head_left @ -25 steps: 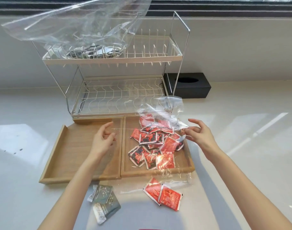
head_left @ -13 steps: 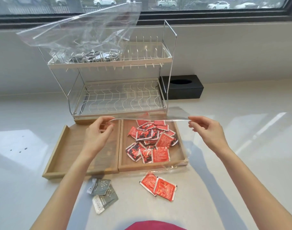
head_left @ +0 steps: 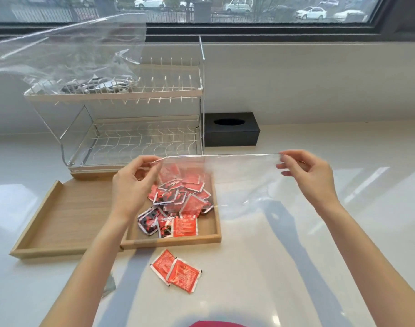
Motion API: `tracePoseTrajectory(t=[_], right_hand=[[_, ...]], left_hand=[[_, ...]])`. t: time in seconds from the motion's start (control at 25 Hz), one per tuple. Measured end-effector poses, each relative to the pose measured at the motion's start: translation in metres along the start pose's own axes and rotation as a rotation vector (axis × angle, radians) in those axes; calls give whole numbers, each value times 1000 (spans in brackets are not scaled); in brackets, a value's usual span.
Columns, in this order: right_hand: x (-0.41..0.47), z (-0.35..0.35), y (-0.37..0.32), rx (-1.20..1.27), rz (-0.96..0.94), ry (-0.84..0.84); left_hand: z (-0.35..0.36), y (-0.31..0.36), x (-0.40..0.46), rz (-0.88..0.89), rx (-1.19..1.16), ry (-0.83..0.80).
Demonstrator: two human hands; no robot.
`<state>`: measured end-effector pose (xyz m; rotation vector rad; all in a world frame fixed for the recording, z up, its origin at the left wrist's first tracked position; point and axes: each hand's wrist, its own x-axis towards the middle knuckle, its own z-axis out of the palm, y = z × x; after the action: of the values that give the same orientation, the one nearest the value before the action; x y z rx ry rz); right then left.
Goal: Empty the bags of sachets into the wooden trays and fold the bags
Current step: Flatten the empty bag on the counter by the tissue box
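An empty clear plastic bag [head_left: 244, 182] is stretched flat in the air between my hands. My left hand [head_left: 133, 187] pinches its top left corner and my right hand [head_left: 308, 175] pinches its top right corner. Under the bag's left part, the right wooden tray [head_left: 171, 239] holds a heap of red sachets [head_left: 180, 197]. The left wooden tray [head_left: 64, 220] beside it has nothing in it. Two red sachets [head_left: 177, 271] lie on the counter in front of the trays. A second clear bag [head_left: 67, 60] with dark sachets rests on the dish rack's upper shelf.
A white two-tier wire dish rack [head_left: 135, 109] stands behind the trays, below a window. A black tissue box [head_left: 231, 129] sits to its right. A grey sachet [head_left: 109, 285] peeks out from under my left forearm on the white counter.
My hands have lifted the clear bag and pulled it taut, and carried it to the right, away from over the tray. The view has tilted up and shifted.
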<state>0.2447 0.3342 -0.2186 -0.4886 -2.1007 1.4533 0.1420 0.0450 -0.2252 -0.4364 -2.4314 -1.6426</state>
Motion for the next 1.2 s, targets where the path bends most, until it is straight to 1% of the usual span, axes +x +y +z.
tracePoseTrajectory(t=[0.16, 0.32, 0.56, 0.64, 0.84, 0.96, 1.08, 1.2], right_hand=[[28, -41, 12, 28, 34, 34], [57, -70, 30, 54, 74, 80], [90, -87, 64, 90, 39, 21], [99, -83, 86, 44, 56, 1], [105, -65, 150, -111, 165, -54], [107, -55, 172, -166, 202, -88], [111, -45, 189, -228, 217, -124], [111, -39, 202, -358, 223, -185]], left_hand=[[47, 26, 5, -11, -126, -35], [92, 37, 10, -10, -94, -60], [146, 38, 24, -59, -39, 82], [164, 28, 26, -90, 26, 86], [205, -17, 21, -159, 243, 35], [219, -36, 18, -203, 300, -6], [225, -50, 16, -207, 355, -66], [232, -57, 15, -169, 499, -126]])
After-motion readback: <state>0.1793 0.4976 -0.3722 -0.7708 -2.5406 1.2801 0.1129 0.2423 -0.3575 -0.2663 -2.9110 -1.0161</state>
